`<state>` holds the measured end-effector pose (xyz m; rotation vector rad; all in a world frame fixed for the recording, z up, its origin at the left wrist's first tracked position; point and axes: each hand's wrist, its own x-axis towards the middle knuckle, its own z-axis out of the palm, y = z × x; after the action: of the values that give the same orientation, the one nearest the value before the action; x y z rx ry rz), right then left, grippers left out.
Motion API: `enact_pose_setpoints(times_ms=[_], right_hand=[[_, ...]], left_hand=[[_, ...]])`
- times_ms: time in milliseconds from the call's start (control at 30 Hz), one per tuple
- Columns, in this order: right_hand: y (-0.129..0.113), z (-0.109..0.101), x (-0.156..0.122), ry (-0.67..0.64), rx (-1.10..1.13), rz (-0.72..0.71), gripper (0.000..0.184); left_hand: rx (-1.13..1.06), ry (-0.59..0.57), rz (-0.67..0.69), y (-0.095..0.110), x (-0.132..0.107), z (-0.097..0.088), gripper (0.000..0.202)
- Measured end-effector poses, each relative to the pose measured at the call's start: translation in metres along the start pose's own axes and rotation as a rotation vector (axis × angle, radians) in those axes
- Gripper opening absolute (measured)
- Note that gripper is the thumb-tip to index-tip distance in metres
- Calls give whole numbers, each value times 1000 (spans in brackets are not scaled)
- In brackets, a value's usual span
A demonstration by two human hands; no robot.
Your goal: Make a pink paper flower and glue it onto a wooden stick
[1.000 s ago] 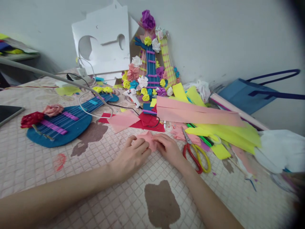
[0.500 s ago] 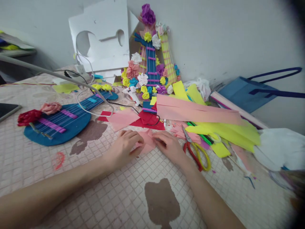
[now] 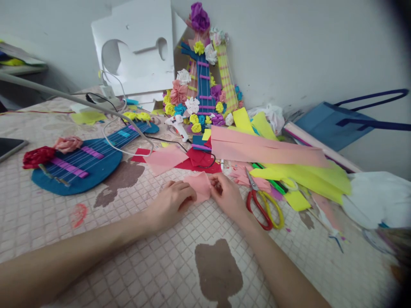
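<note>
A small piece of pink crepe paper is stretched between my two hands, just above the table. My left hand pinches its left edge, with the fingers curled over and the back of the hand up. On the other side, my right hand grips the right edge between thumb and fingers. Scissors with one red and one yellow handle lie right of my right hand. Beyond the paper rest red paper pieces and another pink sheet.
A blue paper guitar with paper roses lies at left. A white glue gun with its cord stands behind. Pink and yellow strips spread at right. Flower-covered guitars lean on the wall beside a white foam board.
The pink paper between my hands now lies flatter and more spread out. My right-hand fingers have curled in on its edge, and my left fingers have shifted slightly.
</note>
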<state>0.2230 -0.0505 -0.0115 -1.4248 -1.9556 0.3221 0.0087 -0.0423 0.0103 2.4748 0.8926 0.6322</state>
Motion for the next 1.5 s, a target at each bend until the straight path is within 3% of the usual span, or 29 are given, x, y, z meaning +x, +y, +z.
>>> enact_pose_setpoints(times_ms=[100, 300, 367, 500, 667, 800, 933, 1067, 1200, 1400, 1500], right_hand=[[-4, -4, -1, -34, 13, -55, 22], [-11, -10, -1, -119, 13, -186, 32], [-12, -9, -2, -140, 7, -216, 36], [-14, -7, -1, -174, -21, -262, 32], [-17, -4, 1, -175, -83, -348, 20], [-19, -2, 4, -179, -148, -410, 18], [-20, -2, 5, -153, -165, -420, 17], [-25, -3, 1, -114, -162, -403, 18], [-34, -2, -6, -101, -156, -370, 16], [-40, 2, -11, -144, -100, -331, 14], [-36, 4, -10, -150, -80, -280, 15]], left_hand=[[-133, -29, -46, -5, 3, -14, 14], [-202, -320, -42, -27, 9, -51, 12], [-155, -273, -31, -32, 9, -56, 12], [-24, -99, 2, -27, 7, -51, 10], [173, -167, 100, -6, -1, -39, 8], [323, -173, 129, -1, -5, -32, 2], [335, -27, 117, -5, -3, -31, 10], [303, 153, 78, -2, -3, -34, 1], [358, 83, 62, 7, -10, -28, 16], [493, -3, 14, 4, -15, -15, 3], [444, -20, 52, 0, -14, -18, 13]])
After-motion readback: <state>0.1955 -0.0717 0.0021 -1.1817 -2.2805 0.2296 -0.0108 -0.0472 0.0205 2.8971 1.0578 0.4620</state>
